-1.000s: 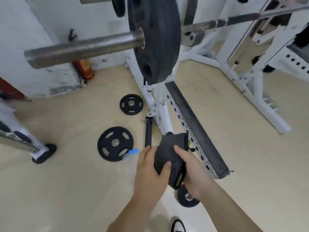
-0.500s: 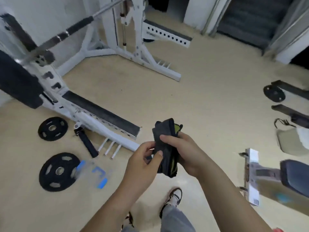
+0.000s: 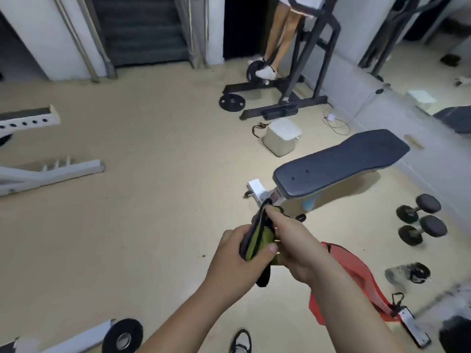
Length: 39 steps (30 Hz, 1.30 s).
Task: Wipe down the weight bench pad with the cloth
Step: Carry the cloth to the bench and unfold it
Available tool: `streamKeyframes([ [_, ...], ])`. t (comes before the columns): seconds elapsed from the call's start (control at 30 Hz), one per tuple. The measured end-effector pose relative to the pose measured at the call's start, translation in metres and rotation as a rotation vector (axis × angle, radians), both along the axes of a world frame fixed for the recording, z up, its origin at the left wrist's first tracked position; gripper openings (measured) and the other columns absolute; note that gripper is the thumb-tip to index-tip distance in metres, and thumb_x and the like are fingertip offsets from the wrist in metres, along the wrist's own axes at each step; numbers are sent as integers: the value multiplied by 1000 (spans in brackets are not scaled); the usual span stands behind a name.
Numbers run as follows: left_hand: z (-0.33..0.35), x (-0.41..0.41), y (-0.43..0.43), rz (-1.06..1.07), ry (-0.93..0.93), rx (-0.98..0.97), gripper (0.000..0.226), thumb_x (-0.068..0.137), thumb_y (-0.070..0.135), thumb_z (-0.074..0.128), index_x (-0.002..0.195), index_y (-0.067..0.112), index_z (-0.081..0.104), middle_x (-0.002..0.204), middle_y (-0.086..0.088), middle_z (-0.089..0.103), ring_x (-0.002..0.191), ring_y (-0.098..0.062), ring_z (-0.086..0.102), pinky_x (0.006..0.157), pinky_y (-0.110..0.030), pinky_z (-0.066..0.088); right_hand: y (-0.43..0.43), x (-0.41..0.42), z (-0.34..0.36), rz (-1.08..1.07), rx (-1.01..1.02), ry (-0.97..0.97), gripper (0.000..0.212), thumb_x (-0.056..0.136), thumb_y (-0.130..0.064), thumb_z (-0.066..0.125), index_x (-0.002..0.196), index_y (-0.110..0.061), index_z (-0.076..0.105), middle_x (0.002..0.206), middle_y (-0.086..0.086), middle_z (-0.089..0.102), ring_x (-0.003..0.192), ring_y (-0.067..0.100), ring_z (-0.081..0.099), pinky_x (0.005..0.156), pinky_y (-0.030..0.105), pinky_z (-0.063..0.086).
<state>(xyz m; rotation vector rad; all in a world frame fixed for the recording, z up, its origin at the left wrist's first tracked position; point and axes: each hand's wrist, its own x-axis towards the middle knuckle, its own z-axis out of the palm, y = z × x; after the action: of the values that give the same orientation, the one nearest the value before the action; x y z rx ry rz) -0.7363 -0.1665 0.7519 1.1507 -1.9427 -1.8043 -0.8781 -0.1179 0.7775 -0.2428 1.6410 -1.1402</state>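
Now swung into view, the bench pad (image 3: 341, 163) lies dark and bare; left hand (image 3: 235, 261) and right hand (image 3: 297, 247) both grip the folded black-green cloth (image 3: 256, 240).

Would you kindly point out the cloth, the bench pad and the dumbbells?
cloth (image 3: 256, 238), head view, green folded middle.
bench pad (image 3: 341, 163), head view, centre of top surface.
dumbbells (image 3: 420, 220), head view, between the handles.
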Motion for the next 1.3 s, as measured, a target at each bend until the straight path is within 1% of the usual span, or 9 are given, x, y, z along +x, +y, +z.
streamKeyframes([
  [0.07, -1, -47, -4, -64, -28, 9, 34, 77, 48, 71, 109, 48, 59, 112, 20, 57, 97, 10, 60, 82, -24, 53, 10, -46, 2, -79, 3, -2, 39, 97, -41, 57, 106, -7, 74, 97, 15, 78, 83, 31, 77, 73, 42, 63],
  [0.17, -3, -99, -19, -64, -41, 97, 28, 76, 46, 73, 101, 46, 61, 100, 10, 71, 91, -8, 69, 84, -38, 59, 8, -95, 0, -127, -17, -49, 40, 96, -42, 61, 111, -8, 76, 106, 17, 79, 95, 36, 77, 83, 52, 65],
  [0.3, 0, -151, -63, -105, -15, 264, 25, 82, 43, 74, 101, 31, 64, 81, -15, 77, 66, -27, 68, 64, -39, 56, -29, -143, -7, -177, -45, -105, 36, 98, -34, 59, 113, -5, 76, 87, 9, 72, 67, 21, 69, 89, 57, 62],
  [0.4, -4, -193, -110, -79, -20, 316, 25, 81, 42, 79, 99, 29, 68, 87, -4, 79, 69, -17, 70, 57, -30, 50, -73, -180, -16, -220, -61, -152, 36, 102, -28, 55, 110, -1, 76, 77, 8, 70, 68, 22, 70, 88, 54, 62],
  [0.53, -10, -258, -193, -104, -26, 376, 23, 79, 36, 82, 100, 31, 73, 94, 5, 80, 87, -13, 77, 69, -30, 58, -143, -241, -23, -311, -87, -159, 39, 106, -30, 51, 111, 0, 74, 99, 22, 78, 83, 32, 72, 91, 53, 62],
  [0.67, -12, -329, -281, -192, -58, 380, 15, 85, 38, 75, 97, 29, 75, 94, 2, 80, 85, -14, 75, 66, -26, 55, -204, -296, -17, -534, -142, -94, 26, 104, -21, 55, 116, -4, 69, 92, 22, 77, 75, 29, 72, 76, 44, 61],
  [0.83, -7, -434, -343, -429, -130, 367, 38, 86, 56, 65, 96, 20, 73, 100, -6, 77, 95, -22, 73, 78, -34, 51, -241, -357, -22, -741, -8, 43, 18, 97, -15, 64, 98, 0, 72, 72, 9, 62, 60, 23, 53, 53, 30, 50],
  [1.1, -7, -577, -324, -832, -253, 263, 42, 97, 61, 44, 96, 33, 76, 96, 10, 80, 96, -11, 74, 98, -41, 54, -224, -447, -27, -1014, 30, 16, 35, 84, -48, 80, 87, -17, 63, 72, 1, 63, 67, 21, 58, 68, 40, 59],
  [1.3, -16, -684, -312, -1004, -205, 129, 40, 94, 65, 42, 96, 44, 76, 115, -1, 68, 99, -7, 71, 98, -35, 53, -222, -539, -33, -1069, -104, -42, 51, 81, -60, 79, 96, -14, 60, 92, 7, 74, 82, 26, 70, 79, 44, 53],
])
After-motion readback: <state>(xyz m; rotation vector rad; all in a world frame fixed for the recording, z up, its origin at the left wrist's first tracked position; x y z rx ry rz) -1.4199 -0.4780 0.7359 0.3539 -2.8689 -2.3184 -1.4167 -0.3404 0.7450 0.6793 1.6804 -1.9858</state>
